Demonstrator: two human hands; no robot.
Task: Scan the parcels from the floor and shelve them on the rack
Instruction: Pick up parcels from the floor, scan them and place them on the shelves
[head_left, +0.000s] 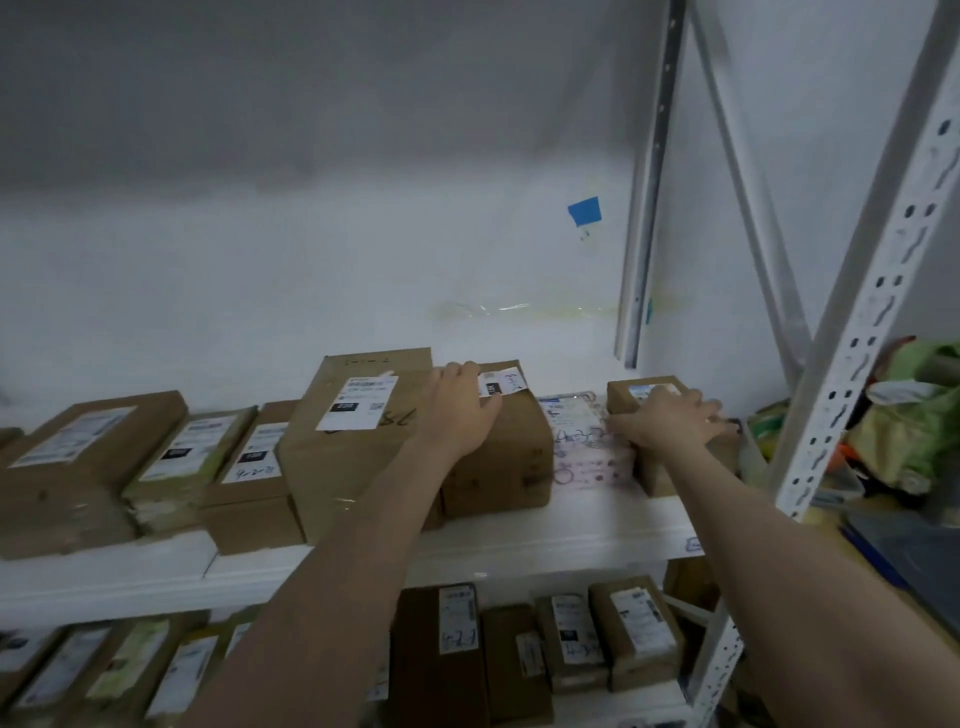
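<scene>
Parcels (78, 467) stand in a row on the shelf (519, 540), so shelving is judged to be the step in hand. The middle box (498, 467) is pressed from above by the left hand (460, 405), which is laid flat with its fingers close together beside the label (501, 384). At three o'clock of it, past a flat mailer (574, 441), a small box (654, 478) is covered by the right hand (670, 423), fingers spread. Next, both boxes are probably to be pushed square into the row and then released. No scanner is seen.
</scene>
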